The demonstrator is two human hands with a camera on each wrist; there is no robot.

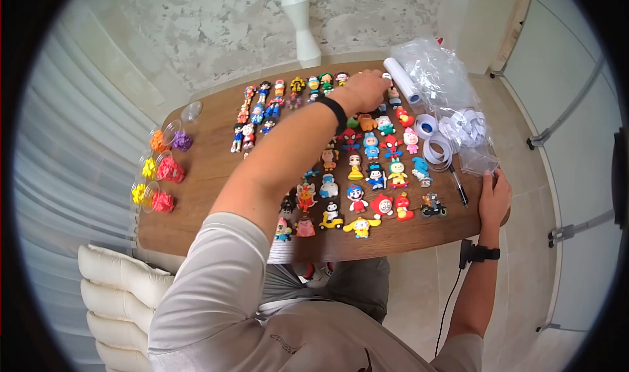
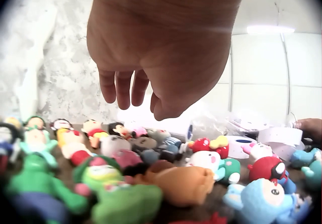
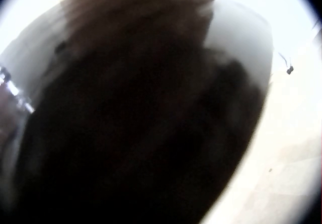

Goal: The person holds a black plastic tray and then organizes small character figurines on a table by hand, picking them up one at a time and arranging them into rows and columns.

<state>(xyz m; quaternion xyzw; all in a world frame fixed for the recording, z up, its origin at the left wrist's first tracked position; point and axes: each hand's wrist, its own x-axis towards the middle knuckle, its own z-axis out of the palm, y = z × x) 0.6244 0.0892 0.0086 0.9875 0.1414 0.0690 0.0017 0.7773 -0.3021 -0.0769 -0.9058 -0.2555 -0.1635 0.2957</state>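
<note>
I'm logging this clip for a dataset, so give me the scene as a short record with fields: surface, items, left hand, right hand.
surface: oval brown wooden table
items: rows of small colourful cartoon figurines; clear plastic cups of coloured bits; crinkled clear plastic bag; white tape rolls; black pen
left hand: left hand hovers over the far figurines, fingers hanging loosely, holding nothing
right hand: right hand rests on the table's right edge; its wrist view is too dark to tell more

You are in a home-like room: round wooden tabletop (image 1: 209,175), cushioned white chair (image 1: 121,293), tiled floor (image 1: 517,267), textured wall (image 1: 216,25).
</note>
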